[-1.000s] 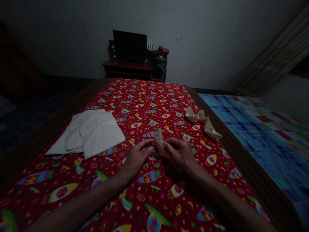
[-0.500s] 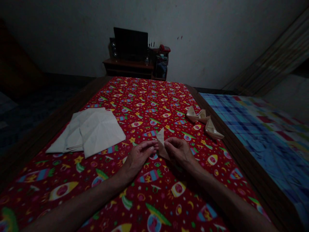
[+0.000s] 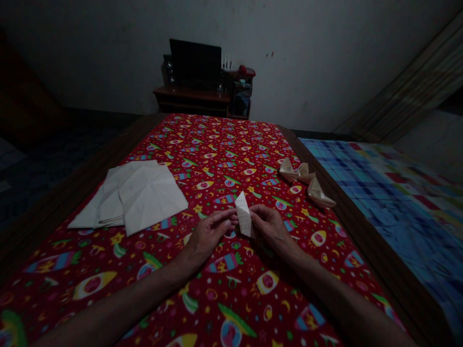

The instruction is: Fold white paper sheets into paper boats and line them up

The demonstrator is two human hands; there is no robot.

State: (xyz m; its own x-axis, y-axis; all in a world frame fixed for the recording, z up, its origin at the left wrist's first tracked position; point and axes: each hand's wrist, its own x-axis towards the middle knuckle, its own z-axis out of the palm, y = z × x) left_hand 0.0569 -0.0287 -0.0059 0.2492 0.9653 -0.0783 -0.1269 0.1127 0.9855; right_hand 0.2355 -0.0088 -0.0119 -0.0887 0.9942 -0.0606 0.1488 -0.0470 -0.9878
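Note:
A small folded piece of paper (image 3: 244, 216), pale and pointed at its top, stands between my two hands above the red patterned cloth (image 3: 231, 289). My right hand (image 3: 270, 225) pinches its right edge between thumb and fingers. On the other side, my left hand (image 3: 213, 231) has its thumb and fingertips drawn together at the paper's left edge. To the left lies a stack of creased paper sheets (image 3: 154, 195). Several folded paper boats (image 3: 320, 195) rest in a row at the right of the cloth.
The cloth covers a table with dark wooden edges (image 3: 383, 255). A bed with a blue checked cover (image 3: 361, 193) stands along the right side. Beyond the far end is a desk (image 3: 191, 95) with a black monitor (image 3: 195, 62) and a red telephone (image 3: 247, 71).
The folded paper has turned between my fingers and now shows a wider, lighter face. Both hands stay in nearly the same place.

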